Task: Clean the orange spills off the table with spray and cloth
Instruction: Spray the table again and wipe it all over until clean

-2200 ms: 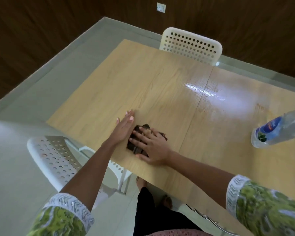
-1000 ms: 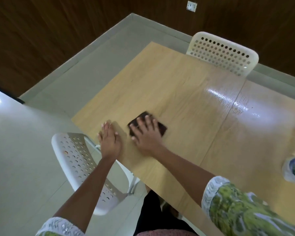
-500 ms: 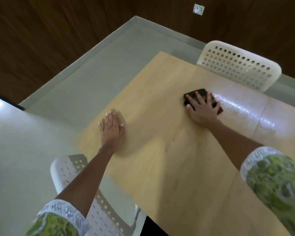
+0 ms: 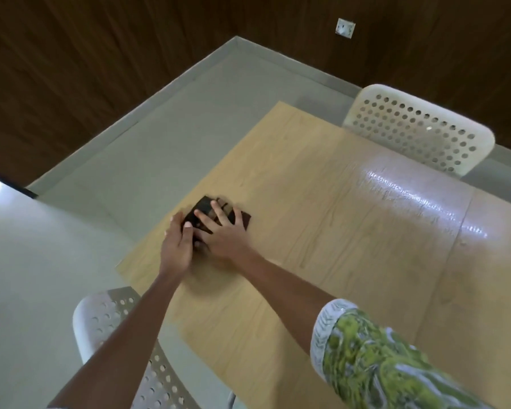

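Note:
A dark folded cloth (image 4: 202, 205) lies near the left edge of the light wooden table (image 4: 322, 237). My right hand (image 4: 223, 231) presses flat on it with fingers spread. My left hand (image 4: 176, 246) sits right beside it, fingers touching the cloth's left edge; whether they curl round the cloth is unclear. A wet glossy streak (image 4: 407, 193) shines on the far right part of the tabletop. No spray bottle and no orange spill show in this view.
A white perforated chair (image 4: 419, 134) stands at the table's far side. Another white perforated chair (image 4: 112, 326) is at the near left, below my left arm. Grey floor and dark wood walls surround the table.
My right hand has dragged the cloth from the far middle of the table back toward the left edge. My left hand has shifted right to meet the cloth.

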